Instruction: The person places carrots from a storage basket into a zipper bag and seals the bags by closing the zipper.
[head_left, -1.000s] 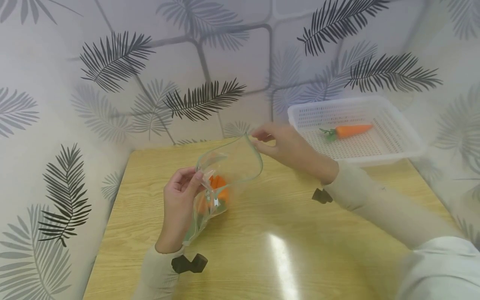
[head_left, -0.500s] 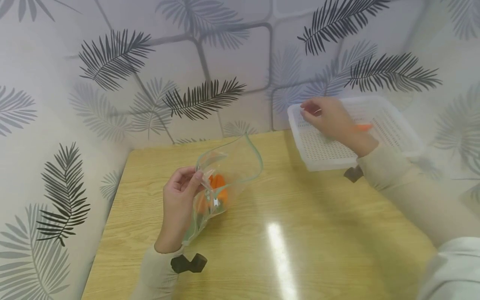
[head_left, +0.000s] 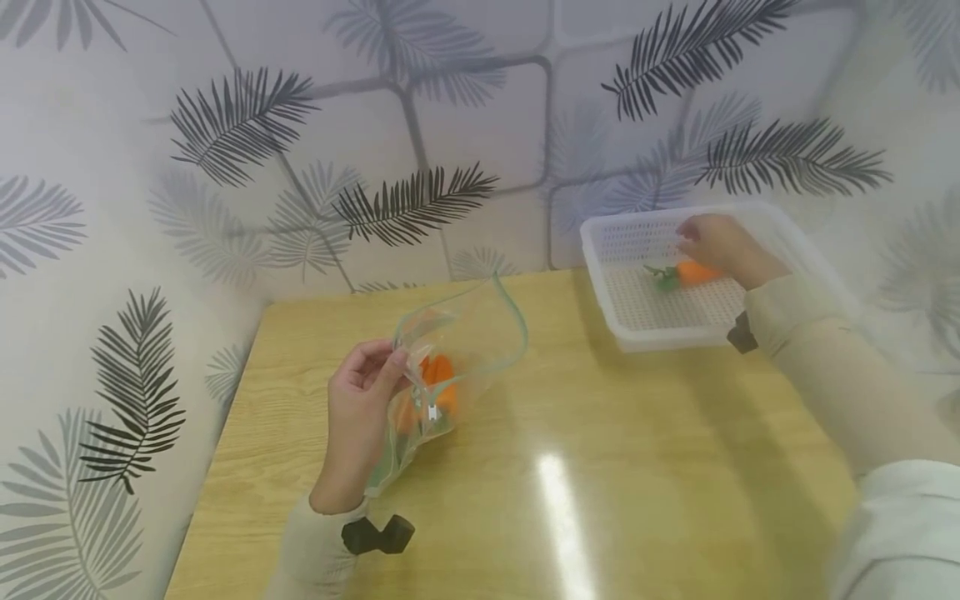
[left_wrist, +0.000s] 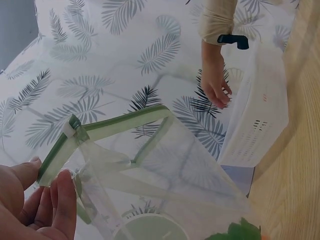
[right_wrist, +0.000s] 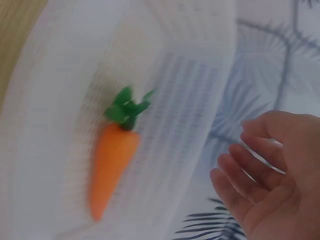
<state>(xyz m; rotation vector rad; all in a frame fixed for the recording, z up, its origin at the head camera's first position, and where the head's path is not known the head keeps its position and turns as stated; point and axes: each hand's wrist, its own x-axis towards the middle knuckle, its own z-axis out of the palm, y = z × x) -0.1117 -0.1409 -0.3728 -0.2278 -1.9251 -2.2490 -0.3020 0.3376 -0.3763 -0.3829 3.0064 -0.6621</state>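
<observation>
My left hand [head_left: 362, 417] pinches the rim of a clear zip bag [head_left: 480, 329] between thumb and fingers, and the bag's mouth gapes. Inside it lie orange carrots [head_left: 438, 383] with green tops, partly hidden by folds and glare. A green zip strip [left_wrist: 125, 120] edges the bag in the left wrist view. Over the white basket my right hand [head_left: 723, 246] hovers, fingers loosely bent and holding nothing. Below it a single carrot [right_wrist: 112, 162] with a leafy green top lies on the basket floor, its tip covered by the hand in the head view.
The white perforated basket [head_left: 667, 337] stands at the table's back right corner. A wood-grain table [head_left: 480, 517] stretches across the front, with a bright glare streak. Behind it rises a wall [head_left: 480, 117] with a leaf pattern.
My right hand has left the bag's rim and moved right until it is over the basket and carrot. My left hand keeps its grip on the bag in the same place.
</observation>
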